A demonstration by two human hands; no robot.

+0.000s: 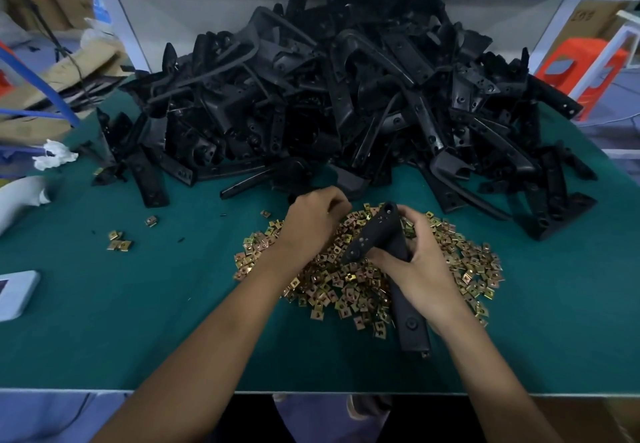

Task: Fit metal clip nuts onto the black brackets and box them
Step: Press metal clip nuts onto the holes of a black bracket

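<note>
Gripping a black bracket (377,234), right hand (415,271) overlies clip nuts (346,292); left hand (311,224) curls, hold unclear.

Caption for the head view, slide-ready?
Right hand grips a black bracket above the clip nut pile; left hand reaches into it.

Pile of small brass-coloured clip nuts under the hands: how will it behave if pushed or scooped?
Likely scatters rather than moving as one: the loose heap of small brass-coloured metal clip nuts is spread thin on the green mat, with strays at left. Flat square pieces probably slide, not roll. Single nuts look fiddly to pinch.
</note>
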